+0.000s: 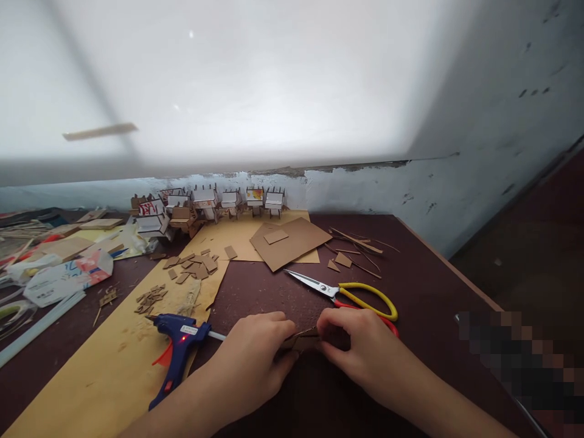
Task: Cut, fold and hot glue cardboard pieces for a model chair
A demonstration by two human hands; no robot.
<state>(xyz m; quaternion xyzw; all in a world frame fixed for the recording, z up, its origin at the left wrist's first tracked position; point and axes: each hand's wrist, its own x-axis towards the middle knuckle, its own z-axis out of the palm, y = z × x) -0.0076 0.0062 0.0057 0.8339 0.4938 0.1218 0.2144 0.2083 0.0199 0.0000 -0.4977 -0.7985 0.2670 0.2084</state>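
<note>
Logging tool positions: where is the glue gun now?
In the head view, the blue glue gun sits left of centre, at the right edge of the yellow paper, just left of the left hand.

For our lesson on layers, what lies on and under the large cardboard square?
A small cardboard rectangle lies on the large cardboard square. Tan paper and the dark tabletop show beneath its edges; whatever lies under its middle is covered.

Brown cardboard (305, 343), blue glue gun (181, 344), yellow and red scissors handles (365, 285), maroon table (424, 304)
</note>
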